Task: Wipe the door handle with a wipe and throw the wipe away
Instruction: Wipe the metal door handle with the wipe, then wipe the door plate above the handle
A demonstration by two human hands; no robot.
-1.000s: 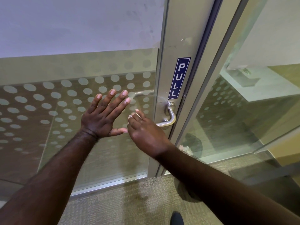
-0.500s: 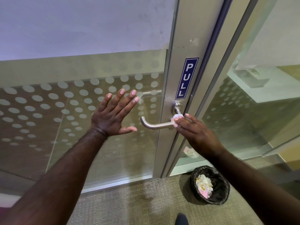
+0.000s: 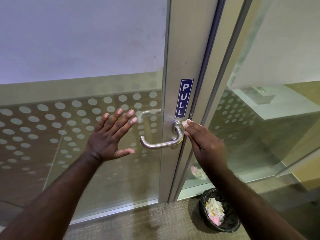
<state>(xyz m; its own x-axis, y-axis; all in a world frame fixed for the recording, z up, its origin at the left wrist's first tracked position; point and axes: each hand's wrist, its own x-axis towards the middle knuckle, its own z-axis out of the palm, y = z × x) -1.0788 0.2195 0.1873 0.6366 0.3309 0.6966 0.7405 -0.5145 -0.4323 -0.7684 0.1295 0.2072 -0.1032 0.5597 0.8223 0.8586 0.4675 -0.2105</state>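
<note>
My right hand (image 3: 206, 146) was at the neck of the door handle (image 3: 162, 143), fingers closed round a small white wipe (image 3: 186, 122), which was pressed against the handle's top end right by the round base plate. Only a bit of the wipe showed past my fingertips; the rest was hidden under the hand. The lever itself ran left from the bend w/ its curled tip free and nothing touching it.

My left hand (image 3: 109, 139) was open, fingers spread and flat, held up in front of the glass panel (image 3: 69, 135) w/ the frosted dot pattern, just left of the lever tip and apart from it. Couldn't tell if the palm actually touched the glass.

A blue PULL sign (image 3: 184, 98) sat vertical on the metal door frame (image 3: 183, 49), just above the handle base.

Down on the carpet (image 3: 138, 226), to the right of the frame's foot and under my right forearm, stood a black bin (image 3: 223, 222) w/ a liner, holding crumpled white and pink paper. A faint pale-pink shape showed in the glass behind my right wrist, prob. a reflection, not sure.
</note>
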